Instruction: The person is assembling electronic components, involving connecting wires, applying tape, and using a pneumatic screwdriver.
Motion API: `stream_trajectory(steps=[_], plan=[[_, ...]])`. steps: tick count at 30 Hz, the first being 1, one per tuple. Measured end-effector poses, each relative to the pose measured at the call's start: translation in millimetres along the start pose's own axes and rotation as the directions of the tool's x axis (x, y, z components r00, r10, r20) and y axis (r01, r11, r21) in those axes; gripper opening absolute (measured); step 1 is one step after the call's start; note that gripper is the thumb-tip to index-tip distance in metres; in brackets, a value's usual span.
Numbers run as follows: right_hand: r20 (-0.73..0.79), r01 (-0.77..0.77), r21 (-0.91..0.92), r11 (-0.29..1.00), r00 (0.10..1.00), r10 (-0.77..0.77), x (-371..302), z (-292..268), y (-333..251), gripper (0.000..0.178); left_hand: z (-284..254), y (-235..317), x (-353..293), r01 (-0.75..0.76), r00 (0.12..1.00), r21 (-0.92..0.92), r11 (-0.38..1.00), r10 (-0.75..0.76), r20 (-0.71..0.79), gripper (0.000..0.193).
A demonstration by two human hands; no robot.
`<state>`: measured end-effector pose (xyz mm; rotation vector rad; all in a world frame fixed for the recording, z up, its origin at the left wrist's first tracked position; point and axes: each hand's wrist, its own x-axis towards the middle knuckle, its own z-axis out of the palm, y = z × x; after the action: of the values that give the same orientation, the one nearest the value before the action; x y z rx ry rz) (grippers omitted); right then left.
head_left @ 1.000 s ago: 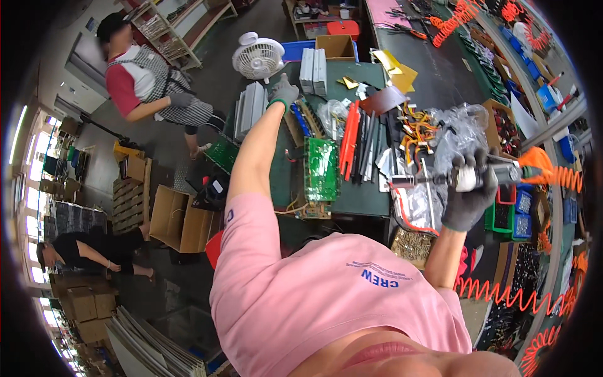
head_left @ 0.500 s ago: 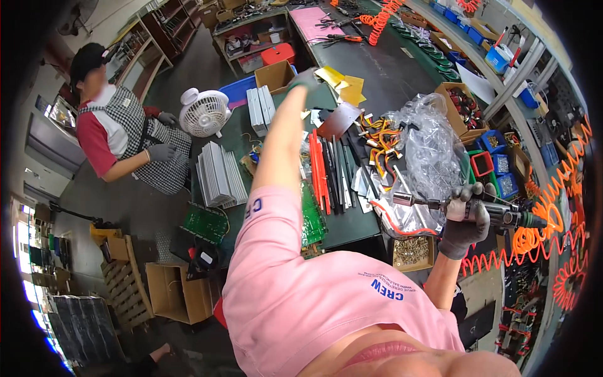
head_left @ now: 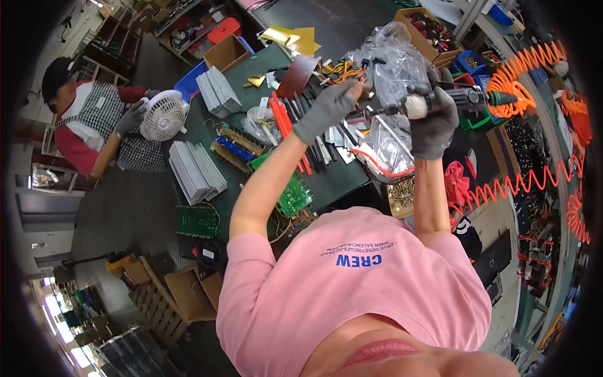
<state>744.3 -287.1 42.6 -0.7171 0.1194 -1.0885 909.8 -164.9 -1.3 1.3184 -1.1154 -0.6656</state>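
My right hand (head_left: 434,124), in a grey glove, is wrapped round an air screwdriver (head_left: 461,99) that lies almost level, its bit end toward the left. An orange coiled hose (head_left: 527,63) runs off its rear. Close to the bit is my left hand (head_left: 330,110), also gloved, with its fingers drawn together; whatever they pinch, if anything, I cannot make out. Below the hands lie red strips (head_left: 281,116), dark strips (head_left: 323,147) and a clear plastic bag (head_left: 392,53). Wires with yellow and orange leads (head_left: 342,70) are just beyond the left hand.
On the green table (head_left: 254,66) are silver heat sinks (head_left: 195,169), green circuit boards (head_left: 294,193) and gold sheets (head_left: 304,41). A box of small screws (head_left: 401,196) stands near the front edge. At the left, a co-worker (head_left: 94,119) stands by a white fan (head_left: 164,115).
My left hand has come back from the far side of the table to the screwdriver's bit end. My right hand has raised the screwdriver and brought it leftward. The view has shifted.
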Motion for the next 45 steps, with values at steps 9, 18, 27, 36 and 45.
stream_trajectory(steps=[9, 18, 27, 36, 45], plan=[[0.179, -0.162, 0.166, 0.973, 0.975, 0.132, -8.3, -1.7, 51.5, 0.039, 18.2, -8.6, -84.9, 0.067, 0.964, 0.333, 0.94, 0.024, -0.264, 0.047], [0.351, 0.11, -0.496, 0.861, 0.933, 0.083, -64.4, -34.3, 75.2, 0.046, 85.4, -22.0, -75.0, -0.037, 0.874, -0.925, 0.377, -0.436, -0.213, 0.047], [0.079, -0.34, -0.756, 0.559, 0.801, 0.594, -109.5, -60.5, 80.5, 0.057, 70.3, -60.5, -60.7, -0.263, 0.53, -0.905, 0.335, -0.733, -0.426, 0.039], [0.316, -0.342, -0.869, 0.358, 0.173, 0.933, -100.4, -2.5, -44.5, 0.045, 8.2, -168.8, -54.1, -0.215, 0.38, -0.681, 0.7, -0.583, -0.718, 0.048], [0.29, 0.042, -0.947, 0.319, 0.539, 0.79, 55.8, -0.3, 36.6, 0.051, 54.2, -103.1, -60.1, -0.024, 0.523, -0.712, 0.702, -0.598, -0.607, 0.043]])
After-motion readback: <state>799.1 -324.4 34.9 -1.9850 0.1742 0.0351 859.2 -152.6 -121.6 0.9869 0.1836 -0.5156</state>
